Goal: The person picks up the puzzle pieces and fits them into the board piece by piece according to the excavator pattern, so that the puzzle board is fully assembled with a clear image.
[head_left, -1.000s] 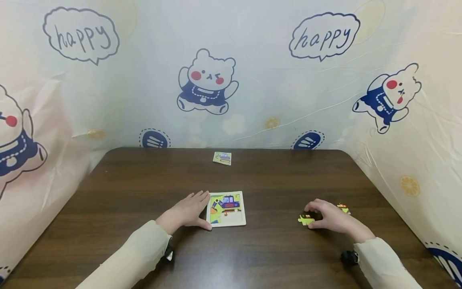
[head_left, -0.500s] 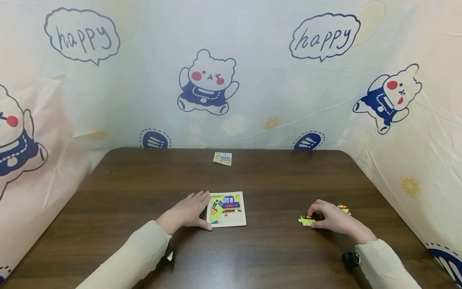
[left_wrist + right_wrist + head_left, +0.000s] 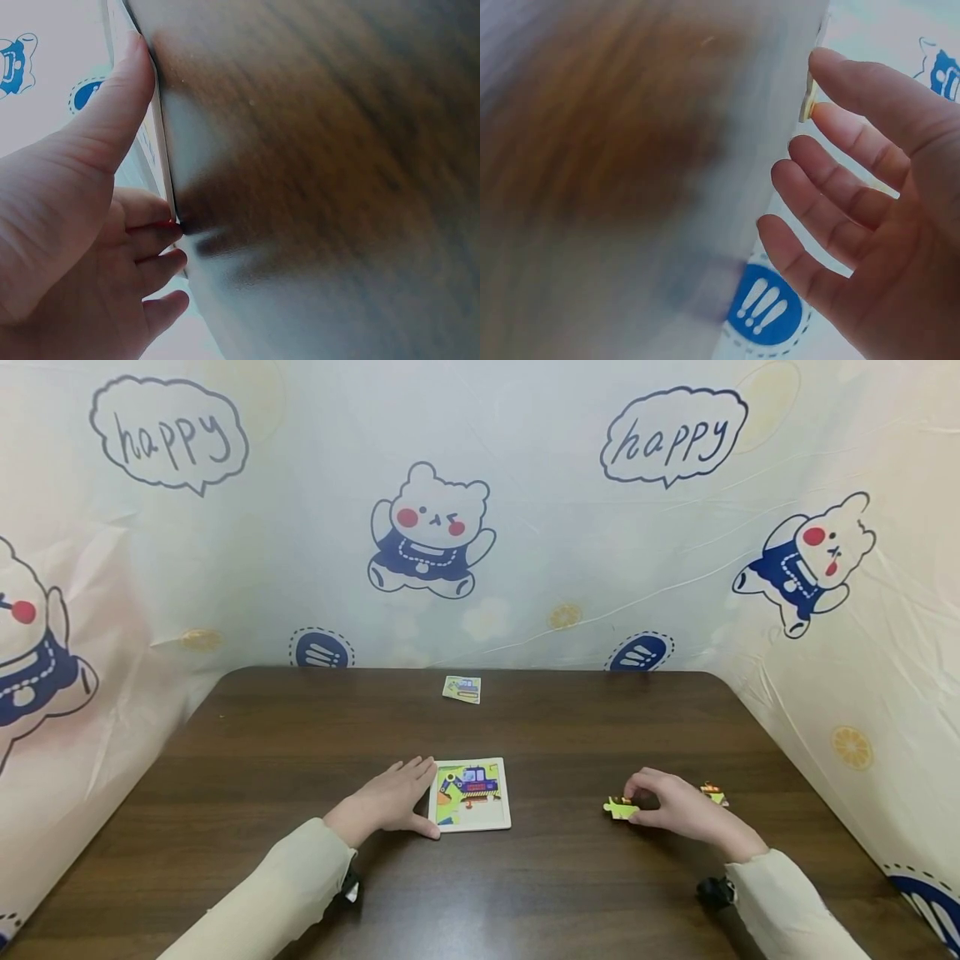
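My left hand [image 3: 384,797] rests with fairly straight fingers along the left edge of a white-framed puzzle board [image 3: 487,815]. The board carries a partly filled picture of a blue excavator on green, with a bare white area at its lower right. To the right, my right hand [image 3: 681,808] pinches a lime-green puzzle piece [image 3: 620,809] between thumb and index finger. In the right wrist view, the thin edge of this puzzle piece [image 3: 808,101] shows between those fingertips, while the other fingers are loosely bent. The left wrist view shows the left thumb [image 3: 124,97] touching the board's edge.
Another colourful puzzle piece [image 3: 715,793] lies just beyond the right hand, partly hidden by it. A small picture card [image 3: 462,689] with a similar excavator lies near the far edge of the dark wooden table [image 3: 337,710]. A printed curtain [image 3: 555,552] hangs behind and at both sides.
My right hand has moved a little to the left and lifted slightly, carrying the green puzzle piece with it. The left hand and the board have stayed put.
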Demonstrator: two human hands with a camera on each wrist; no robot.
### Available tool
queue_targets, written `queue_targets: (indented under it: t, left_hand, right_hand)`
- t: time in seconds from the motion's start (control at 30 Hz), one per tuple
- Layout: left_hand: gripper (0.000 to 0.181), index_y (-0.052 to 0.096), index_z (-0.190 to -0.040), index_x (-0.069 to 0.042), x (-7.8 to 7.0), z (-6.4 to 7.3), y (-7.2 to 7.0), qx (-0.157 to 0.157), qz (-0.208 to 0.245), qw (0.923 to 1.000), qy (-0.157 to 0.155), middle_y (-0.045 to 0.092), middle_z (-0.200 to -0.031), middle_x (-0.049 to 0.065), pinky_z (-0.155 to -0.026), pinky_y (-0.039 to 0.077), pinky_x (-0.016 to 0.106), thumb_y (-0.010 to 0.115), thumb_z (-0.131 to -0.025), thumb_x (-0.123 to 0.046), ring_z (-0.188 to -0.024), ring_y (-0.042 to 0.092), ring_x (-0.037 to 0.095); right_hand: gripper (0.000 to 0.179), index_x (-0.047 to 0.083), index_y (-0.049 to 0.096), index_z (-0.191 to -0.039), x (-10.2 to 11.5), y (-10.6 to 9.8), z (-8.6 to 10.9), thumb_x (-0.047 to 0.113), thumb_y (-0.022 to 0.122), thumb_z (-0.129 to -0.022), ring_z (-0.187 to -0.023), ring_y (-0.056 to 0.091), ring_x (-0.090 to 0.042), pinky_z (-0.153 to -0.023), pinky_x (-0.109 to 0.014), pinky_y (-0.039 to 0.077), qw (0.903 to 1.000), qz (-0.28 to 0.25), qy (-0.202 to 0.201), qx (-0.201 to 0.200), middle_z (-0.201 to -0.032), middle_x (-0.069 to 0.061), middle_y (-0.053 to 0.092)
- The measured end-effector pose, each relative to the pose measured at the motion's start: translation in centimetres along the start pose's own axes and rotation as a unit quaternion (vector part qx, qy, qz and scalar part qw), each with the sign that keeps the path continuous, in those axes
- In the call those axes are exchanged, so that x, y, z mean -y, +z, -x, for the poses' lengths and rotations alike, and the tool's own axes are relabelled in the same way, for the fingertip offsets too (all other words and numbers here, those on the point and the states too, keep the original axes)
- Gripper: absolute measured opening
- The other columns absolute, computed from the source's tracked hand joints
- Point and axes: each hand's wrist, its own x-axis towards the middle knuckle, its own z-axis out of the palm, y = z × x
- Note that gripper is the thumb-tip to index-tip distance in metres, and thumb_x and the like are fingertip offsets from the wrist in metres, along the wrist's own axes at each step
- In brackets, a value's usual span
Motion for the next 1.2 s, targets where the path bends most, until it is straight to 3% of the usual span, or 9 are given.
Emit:
queue_targets:
  t: [0.5, 1.2]
  left_hand:
    - [0.099, 0.031, -0.140, 0.006, 0.1, -0.1, 0.1, -0.001, 0.002, 1.0000, -0.001, 0.027, -0.146, 0.019, -0.107, 0.019, 0.046, 0.068, -0.073, -0.056, -0.134, 0.022, 0.033]
    - [0.099, 0.030, -0.140, 0.005, 0.3, -0.3, 0.2, 0.003, -0.010, 0.9999, 0.000, 0.026, -0.146, 0.018, -0.108, 0.018, 0.045, 0.066, -0.073, -0.058, -0.134, 0.021, 0.032]
  right_hand:
    - [0.021, 0.014, 0.058, -0.087, 5.0, 1.2, -4.9, 0.015, 0.076, -0.076, -0.080, 0.056, -0.017, -0.072, -0.033, 0.049, 0.9991, 0.006, -0.042, -0.006, -0.084, 0.006, 0.056]
    - [0.022, 0.014, 0.060, -0.090, 11.4, 5.5, -10.6, 0.025, 0.074, -0.078, -0.072, 0.047, -0.009, -0.063, -0.021, 0.044, 0.9935, 0.046, -0.090, 0.053, -0.085, 0.005, 0.054]
